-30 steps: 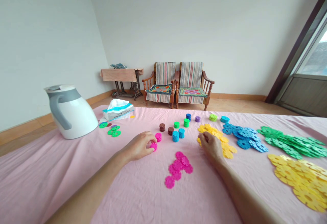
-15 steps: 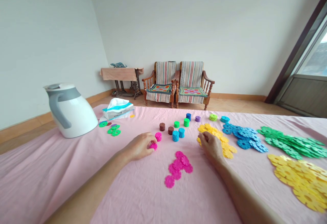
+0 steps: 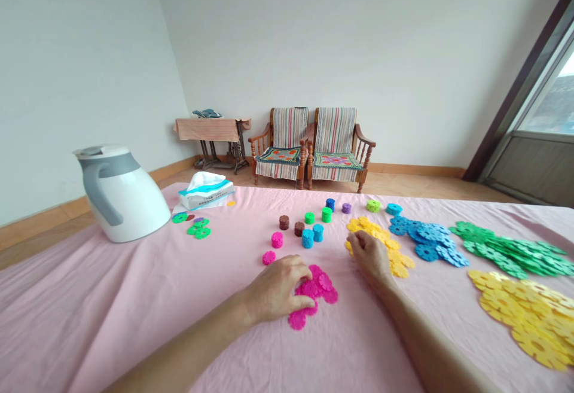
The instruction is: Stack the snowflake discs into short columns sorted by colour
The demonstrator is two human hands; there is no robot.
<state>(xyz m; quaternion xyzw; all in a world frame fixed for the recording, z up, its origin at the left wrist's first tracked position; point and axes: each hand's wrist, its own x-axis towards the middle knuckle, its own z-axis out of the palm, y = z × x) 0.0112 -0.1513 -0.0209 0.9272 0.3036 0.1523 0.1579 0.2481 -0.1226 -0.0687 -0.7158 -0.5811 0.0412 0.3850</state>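
My left hand [image 3: 281,288] reaches over a loose pile of pink notched plastic discs [image 3: 325,283], thumb and fingers apart at its left side. Just beyond that hand lies a short pink stack [image 3: 269,258], with a taller pink stack [image 3: 277,240] behind it. My right hand [image 3: 370,254] is curled closed at the near left edge of a pile of yellow discs [image 3: 395,256]. Its fingertips are turned away, so anything inside is hidden. Between and beyond the hands stand blue stacks [image 3: 307,238], brown stacks [image 3: 284,222] and green stacks [image 3: 327,215].
Blue discs [image 3: 428,240], green discs [image 3: 506,248] and larger yellow discs [image 3: 533,315] spread along the right of the pink tablecloth [image 3: 206,297]. To the left stand a white and grey jug [image 3: 130,198] and a tissue box [image 3: 207,192], with a few green discs [image 3: 200,229] nearby.
My left hand has left the short pink stack and moved right and nearer to the pink pile, its fingers now spread. The right hand stays in place.
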